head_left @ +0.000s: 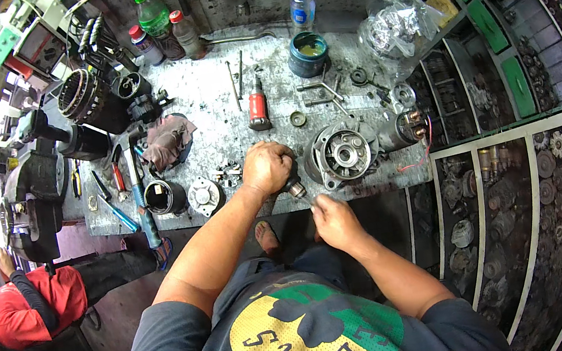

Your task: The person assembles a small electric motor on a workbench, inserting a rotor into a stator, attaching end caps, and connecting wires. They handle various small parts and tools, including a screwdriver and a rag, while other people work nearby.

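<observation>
My left hand point(267, 167) is closed round a dark, rounded part with a metal nose point(296, 189), held just over the table's front edge. Its kind is not plain, as my fingers cover most of it. Close below that nose is my right hand point(336, 219), fingers pinched together; a thin bit seems to show at their tips, too small to name. To the right of my left hand a round metal motor housing point(343, 156) stands on the table. Beyond my hands lies a red-bodied tool point(258, 109) with a dark tip.
The worn table point(211, 88) bears a dark blue tub point(308, 54), bottles point(154, 17), a rag point(167, 142), a hammer point(147, 216) and a round metal cover point(206, 196). Parts shelves point(499, 145) stand right. A person in red point(37, 307) is at left.
</observation>
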A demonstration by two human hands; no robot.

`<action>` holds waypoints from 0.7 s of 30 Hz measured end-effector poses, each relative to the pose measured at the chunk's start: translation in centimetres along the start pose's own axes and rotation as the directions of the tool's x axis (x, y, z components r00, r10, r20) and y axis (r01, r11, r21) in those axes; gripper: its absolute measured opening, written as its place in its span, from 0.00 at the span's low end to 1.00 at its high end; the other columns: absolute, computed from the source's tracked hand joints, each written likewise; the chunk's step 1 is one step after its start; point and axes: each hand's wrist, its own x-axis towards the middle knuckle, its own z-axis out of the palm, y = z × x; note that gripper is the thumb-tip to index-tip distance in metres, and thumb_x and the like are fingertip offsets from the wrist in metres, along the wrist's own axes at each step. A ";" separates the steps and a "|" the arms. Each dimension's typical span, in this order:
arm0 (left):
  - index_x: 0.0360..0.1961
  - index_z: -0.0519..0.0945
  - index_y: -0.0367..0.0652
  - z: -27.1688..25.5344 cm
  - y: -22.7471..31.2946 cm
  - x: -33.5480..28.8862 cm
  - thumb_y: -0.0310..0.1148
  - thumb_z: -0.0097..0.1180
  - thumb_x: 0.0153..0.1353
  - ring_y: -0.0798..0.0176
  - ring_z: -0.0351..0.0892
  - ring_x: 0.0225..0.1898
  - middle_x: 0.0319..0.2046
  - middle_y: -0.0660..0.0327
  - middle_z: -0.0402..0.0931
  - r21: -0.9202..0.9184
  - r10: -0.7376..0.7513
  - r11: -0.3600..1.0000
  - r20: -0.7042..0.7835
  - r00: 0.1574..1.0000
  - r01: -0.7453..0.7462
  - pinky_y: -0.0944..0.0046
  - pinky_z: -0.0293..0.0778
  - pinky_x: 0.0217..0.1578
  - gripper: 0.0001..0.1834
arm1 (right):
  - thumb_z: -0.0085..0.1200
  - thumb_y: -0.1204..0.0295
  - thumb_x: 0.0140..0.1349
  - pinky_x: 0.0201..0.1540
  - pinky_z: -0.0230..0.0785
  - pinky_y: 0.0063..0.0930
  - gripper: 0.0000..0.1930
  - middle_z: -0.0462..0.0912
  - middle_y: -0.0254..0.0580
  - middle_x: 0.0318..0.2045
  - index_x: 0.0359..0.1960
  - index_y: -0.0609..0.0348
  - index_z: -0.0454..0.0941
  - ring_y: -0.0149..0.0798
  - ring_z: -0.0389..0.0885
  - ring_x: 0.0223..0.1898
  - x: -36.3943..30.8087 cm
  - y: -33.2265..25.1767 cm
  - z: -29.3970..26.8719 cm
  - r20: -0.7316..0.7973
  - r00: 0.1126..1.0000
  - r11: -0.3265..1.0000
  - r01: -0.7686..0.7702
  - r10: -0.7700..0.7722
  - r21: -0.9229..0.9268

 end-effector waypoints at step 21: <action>0.61 0.82 0.47 -5.6 0.9 -6.1 0.58 0.76 0.57 0.43 0.81 0.59 0.53 0.53 0.81 0.415 0.217 0.833 0.362 0.907 -0.365 0.43 0.77 0.61 0.37 | 0.60 0.77 0.66 0.56 0.79 0.58 0.16 0.88 0.67 0.47 0.55 0.66 0.83 0.70 0.86 0.53 -4.1 15.8 -18.9 -0.352 0.931 0.945 -0.025 -0.097 -0.327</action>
